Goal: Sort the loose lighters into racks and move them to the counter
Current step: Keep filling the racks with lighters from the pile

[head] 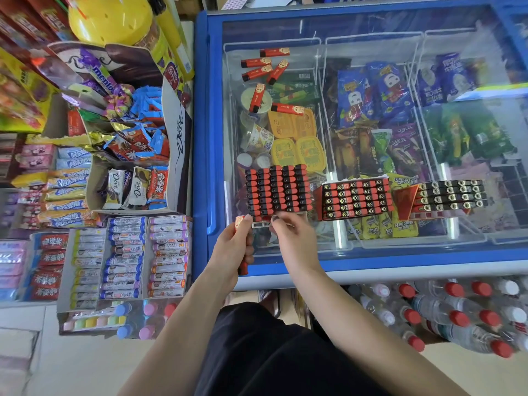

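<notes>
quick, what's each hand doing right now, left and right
Left hand: grips a red lighter.
Right hand: fingers curled at the near edge of the rack; whether it pinches anything cannot be told.

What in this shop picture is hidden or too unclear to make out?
All from the head view:
- Lighter in the left hand: its middle is covered by the fingers; only the two ends show.
- Right hand: its fingertips cover the near edge of the left rack, so what they pinch is unclear.
- Loose lighters on the freezer lid: print too small to read.
- Bottles: cut off by the right edge.
</notes>
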A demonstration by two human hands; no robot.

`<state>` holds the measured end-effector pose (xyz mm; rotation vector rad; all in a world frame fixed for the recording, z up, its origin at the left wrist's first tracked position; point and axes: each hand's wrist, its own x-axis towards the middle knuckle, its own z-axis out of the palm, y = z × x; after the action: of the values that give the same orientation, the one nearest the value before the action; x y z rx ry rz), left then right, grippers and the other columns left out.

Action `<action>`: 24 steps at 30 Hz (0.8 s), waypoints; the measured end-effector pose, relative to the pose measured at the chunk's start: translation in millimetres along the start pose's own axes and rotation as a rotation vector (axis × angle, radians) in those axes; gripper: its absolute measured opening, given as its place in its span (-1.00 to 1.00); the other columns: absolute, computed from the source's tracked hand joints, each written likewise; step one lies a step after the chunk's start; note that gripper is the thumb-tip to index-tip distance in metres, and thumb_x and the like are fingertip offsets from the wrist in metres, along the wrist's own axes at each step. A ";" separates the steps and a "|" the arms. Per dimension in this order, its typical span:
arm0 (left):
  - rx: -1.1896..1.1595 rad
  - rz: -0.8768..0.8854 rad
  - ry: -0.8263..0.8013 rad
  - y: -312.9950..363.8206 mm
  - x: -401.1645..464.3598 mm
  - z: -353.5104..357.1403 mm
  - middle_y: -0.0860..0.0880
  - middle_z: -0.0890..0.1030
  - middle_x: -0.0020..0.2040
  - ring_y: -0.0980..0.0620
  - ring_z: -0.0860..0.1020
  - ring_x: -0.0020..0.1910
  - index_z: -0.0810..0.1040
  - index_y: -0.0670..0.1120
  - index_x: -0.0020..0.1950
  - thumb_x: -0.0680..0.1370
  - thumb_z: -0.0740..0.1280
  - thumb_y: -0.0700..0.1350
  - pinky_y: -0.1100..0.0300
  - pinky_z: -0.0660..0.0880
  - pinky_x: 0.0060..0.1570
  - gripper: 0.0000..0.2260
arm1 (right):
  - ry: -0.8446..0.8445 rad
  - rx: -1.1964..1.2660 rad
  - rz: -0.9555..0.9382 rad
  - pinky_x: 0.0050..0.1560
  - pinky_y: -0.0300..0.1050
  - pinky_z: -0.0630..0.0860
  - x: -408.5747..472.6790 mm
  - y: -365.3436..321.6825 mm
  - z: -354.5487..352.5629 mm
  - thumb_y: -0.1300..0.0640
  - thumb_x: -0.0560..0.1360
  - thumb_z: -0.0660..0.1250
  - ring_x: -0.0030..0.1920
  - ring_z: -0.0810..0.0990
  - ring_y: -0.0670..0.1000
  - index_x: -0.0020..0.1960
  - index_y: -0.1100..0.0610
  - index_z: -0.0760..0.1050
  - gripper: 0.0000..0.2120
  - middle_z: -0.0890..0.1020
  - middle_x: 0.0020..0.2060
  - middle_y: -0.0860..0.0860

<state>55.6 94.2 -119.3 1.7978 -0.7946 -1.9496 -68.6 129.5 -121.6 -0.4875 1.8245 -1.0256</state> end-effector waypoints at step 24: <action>-0.318 -0.168 0.015 0.5 -25.6 19.4 -0.10 0.67 -0.09 -0.05 0.65 -0.07 0.60 -0.04 0.04 0.73 0.18 0.13 0.02 0.53 -0.04 -0.68 | -0.310 -0.468 -0.081 -0.24 -0.34 0.45 -18.0 9.8 -11.1 0.21 0.52 0.42 -0.23 0.57 -0.11 -0.07 0.11 0.54 -0.93 0.62 -0.21 -0.05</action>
<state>39.3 112.6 -98.5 1.7277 -0.3125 -2.0276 -68.9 152.5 -117.6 -0.9525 1.7658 -0.5279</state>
